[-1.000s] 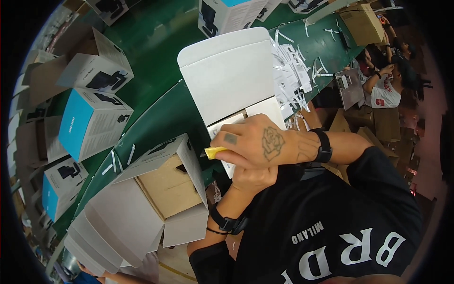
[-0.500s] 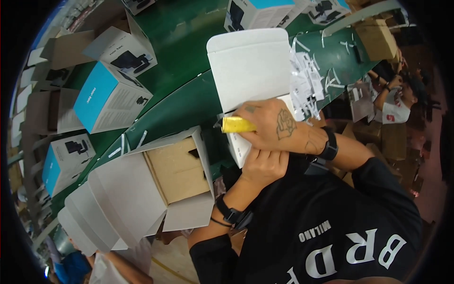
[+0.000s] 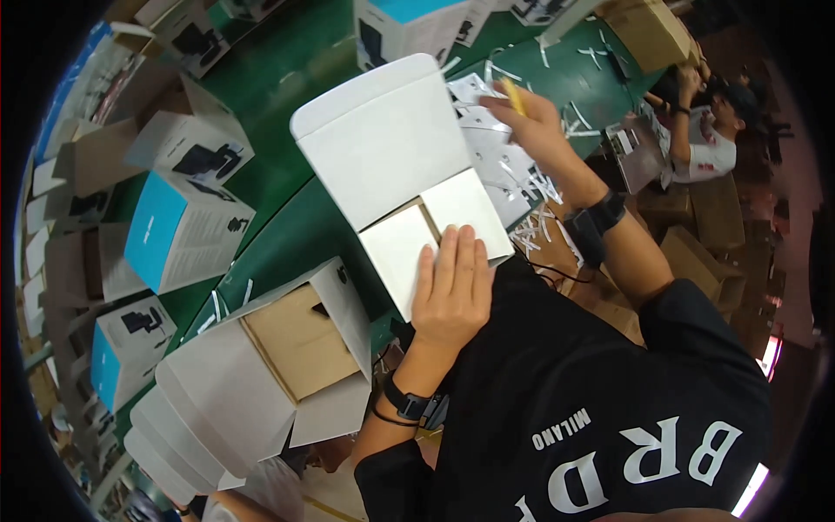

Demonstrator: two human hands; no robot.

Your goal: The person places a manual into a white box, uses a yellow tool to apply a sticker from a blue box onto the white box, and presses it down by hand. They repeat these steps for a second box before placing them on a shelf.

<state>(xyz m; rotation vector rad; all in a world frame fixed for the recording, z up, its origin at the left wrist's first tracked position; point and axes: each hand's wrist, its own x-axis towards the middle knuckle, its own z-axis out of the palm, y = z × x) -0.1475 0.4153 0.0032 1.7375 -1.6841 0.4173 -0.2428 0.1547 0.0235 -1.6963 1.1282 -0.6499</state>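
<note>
A white carton (image 3: 374,143) stands before me with its lid folded back. Two white panels (image 3: 470,204) cover its opening, and a narrow gap between them shows brown cardboard. My left hand (image 3: 452,291) lies on these panels, fingers stretched out and holding nothing. Beyond the carton's right side, my right hand (image 3: 541,129) is closed around a small yellow object (image 3: 514,97), partly hidden by the fingers; its exact kind does not show. That hand is over a pile of white printed sheets (image 3: 489,143) and paper strips.
An open white carton (image 3: 230,374) with a brown inner box (image 3: 304,344) stands at left. Blue-and-white printed boxes (image 3: 187,230) line the green table (image 3: 274,213). A co-worker (image 3: 709,130) is at far right, beside brown cartons (image 3: 644,35). Another person's arm shows at lower left.
My right hand moved away from the carton, up and right, with the yellow object. My left hand opened and flattened onto the panels. The view shifted, and the carton now appears further left.
</note>
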